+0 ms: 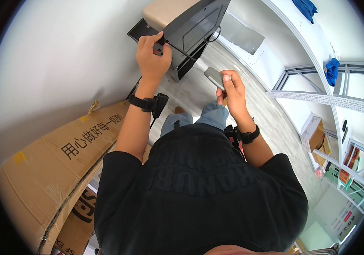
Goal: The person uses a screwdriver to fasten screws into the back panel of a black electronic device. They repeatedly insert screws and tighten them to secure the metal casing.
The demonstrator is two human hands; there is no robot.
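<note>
Dark printed characters (92, 137) on brown carton (42, 170); raised lettering (209, 186) on black shirt (203, 221). Right hand (234, 90) grips grey handle (214, 79) — juts up-left, toward thin dark rod or cord (181, 51); left hand (153, 59) pinches small black piece (162, 40).

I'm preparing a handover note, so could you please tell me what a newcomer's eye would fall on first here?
Probably the large cardboard box filling the left side. Next, above centre, come the right hand gripping a grey handle and the left hand pinching a thin dark piece, beside the beige-topped unit at the top. At upper right, two blue cloths stand out against white shelving.
</note>
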